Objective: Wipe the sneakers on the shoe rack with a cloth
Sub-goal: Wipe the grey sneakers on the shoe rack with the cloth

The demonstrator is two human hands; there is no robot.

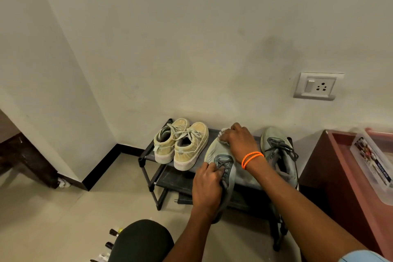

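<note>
- Left hand grips the grey mesh sneaker by its laces, apparently to steady it on the black shoe rack.
- Right hand clutches a crumpled pale cloth against its toe.

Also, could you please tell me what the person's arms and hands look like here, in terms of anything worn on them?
Both forearms are bare, with no gloves on the left hand or the right hand. The right wrist carries two thin bright orange bands side by side. A light blue sleeve edge shows on the right arm at the bottom of the view. No rings or watch are visible.
</note>
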